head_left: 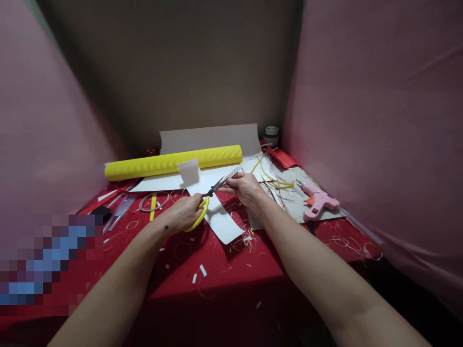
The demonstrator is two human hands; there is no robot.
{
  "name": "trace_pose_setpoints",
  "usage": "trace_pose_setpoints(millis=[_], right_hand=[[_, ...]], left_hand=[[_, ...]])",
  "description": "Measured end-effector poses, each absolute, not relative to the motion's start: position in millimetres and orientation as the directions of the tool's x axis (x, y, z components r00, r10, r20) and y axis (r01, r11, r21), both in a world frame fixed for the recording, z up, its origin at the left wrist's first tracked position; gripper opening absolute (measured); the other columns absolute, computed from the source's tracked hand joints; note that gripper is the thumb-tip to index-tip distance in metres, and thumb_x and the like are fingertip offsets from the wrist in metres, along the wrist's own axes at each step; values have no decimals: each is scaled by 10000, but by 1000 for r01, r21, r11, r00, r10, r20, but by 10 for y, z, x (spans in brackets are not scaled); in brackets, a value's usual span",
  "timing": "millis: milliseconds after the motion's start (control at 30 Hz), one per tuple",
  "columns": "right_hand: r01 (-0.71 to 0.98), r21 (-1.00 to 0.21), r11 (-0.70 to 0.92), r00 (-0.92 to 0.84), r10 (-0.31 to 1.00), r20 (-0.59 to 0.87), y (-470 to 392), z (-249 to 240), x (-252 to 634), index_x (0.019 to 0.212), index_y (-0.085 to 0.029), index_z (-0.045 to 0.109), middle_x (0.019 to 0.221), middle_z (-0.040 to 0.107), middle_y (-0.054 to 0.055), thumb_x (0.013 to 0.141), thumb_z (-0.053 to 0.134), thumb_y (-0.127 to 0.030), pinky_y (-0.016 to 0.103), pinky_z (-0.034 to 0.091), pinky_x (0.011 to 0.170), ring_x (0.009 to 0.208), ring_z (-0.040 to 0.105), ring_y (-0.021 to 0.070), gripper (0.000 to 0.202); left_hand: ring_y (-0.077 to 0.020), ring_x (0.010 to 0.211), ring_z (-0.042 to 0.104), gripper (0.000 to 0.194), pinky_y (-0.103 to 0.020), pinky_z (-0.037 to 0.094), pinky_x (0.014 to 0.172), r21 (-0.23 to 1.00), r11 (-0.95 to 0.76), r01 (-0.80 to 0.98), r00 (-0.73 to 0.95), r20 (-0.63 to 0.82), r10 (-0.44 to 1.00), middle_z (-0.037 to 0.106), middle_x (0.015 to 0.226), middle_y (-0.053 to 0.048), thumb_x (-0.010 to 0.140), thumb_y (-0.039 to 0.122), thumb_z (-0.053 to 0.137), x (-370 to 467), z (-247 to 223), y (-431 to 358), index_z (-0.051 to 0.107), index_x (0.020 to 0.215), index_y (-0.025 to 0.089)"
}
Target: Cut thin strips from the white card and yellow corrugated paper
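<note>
In front of the yellow roll's right half, on the person's side of it, a narrow white strip slants up from the fingertips of the right hand, its long axis running away and rightward toward the roll's right end. The right fingers are pinched on the strip. The left hand, lower and farther left before the roll, has its fingers closed around the handles of the scissors. Their blades point away and rightward, nearly in line with the strip, and the tips come right up to the right fingertips; whether the blades have the strip between them, I cannot tell. The right hand is the nearer one to the strip.

Below both hands, a white piece of paper lies in front of the roll, one end toward the person. Beyond the roll's right end stands a jar with a pale lid on; its contents are too dim to make out. Well right of the roll lies a pink glue gun.
</note>
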State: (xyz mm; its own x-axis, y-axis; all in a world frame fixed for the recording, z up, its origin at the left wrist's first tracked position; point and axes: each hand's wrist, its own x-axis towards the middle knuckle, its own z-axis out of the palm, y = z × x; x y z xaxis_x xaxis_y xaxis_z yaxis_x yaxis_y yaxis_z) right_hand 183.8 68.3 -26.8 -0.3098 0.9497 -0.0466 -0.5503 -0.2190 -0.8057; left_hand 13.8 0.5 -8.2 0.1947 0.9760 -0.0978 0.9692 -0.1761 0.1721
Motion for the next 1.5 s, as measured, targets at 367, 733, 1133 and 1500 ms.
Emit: trace_pose_setpoints(millis=[367, 733, 1133, 1500], right_hand=[[-495, -841, -217, -299, 952, -70, 668, -232, 1842, 658, -116, 464, 605, 618, 61, 761, 463, 65, 302, 572, 638, 549, 648, 153, 208], [-518, -828, -216, -274, 958, -79, 689, -254, 1842, 616, -111, 474, 544, 592, 28, 739, 476, 77, 293, 575, 617, 529, 637, 142, 224], [-491, -824, -283, -358, 928, -105, 652, -258, 1820, 625, -112, 486, 607, 615, 59, 730, 458, 74, 329, 573, 650, 589, 647, 159, 215], [-453, -835, -311, -391, 911, -128, 635, -265, 1795, 643, -115, 506, 591, 617, 50, 722, 465, 50, 284, 575, 624, 577, 640, 146, 188]], left_hand=[[-181, 651, 527, 264, -287, 359, 594, 145, -211, 967, 229, -128, 965, 609, 829, -130, 827, 313, 310, 160, -33, -20, 491, 937, 155], [-169, 589, 505, 275, -268, 309, 536, 143, -214, 966, 233, -129, 964, 604, 736, -95, 796, 361, 369, 114, -32, -21, 543, 898, 175], [-162, 611, 479, 152, -277, 344, 567, 231, -201, 952, 243, -171, 955, 561, 717, -53, 748, 321, 369, 209, 5, -70, 447, 739, 191], [-145, 583, 452, 162, -266, 319, 549, 191, -232, 954, 258, -121, 959, 553, 686, -40, 770, 339, 362, 108, -136, 8, 433, 744, 195]])
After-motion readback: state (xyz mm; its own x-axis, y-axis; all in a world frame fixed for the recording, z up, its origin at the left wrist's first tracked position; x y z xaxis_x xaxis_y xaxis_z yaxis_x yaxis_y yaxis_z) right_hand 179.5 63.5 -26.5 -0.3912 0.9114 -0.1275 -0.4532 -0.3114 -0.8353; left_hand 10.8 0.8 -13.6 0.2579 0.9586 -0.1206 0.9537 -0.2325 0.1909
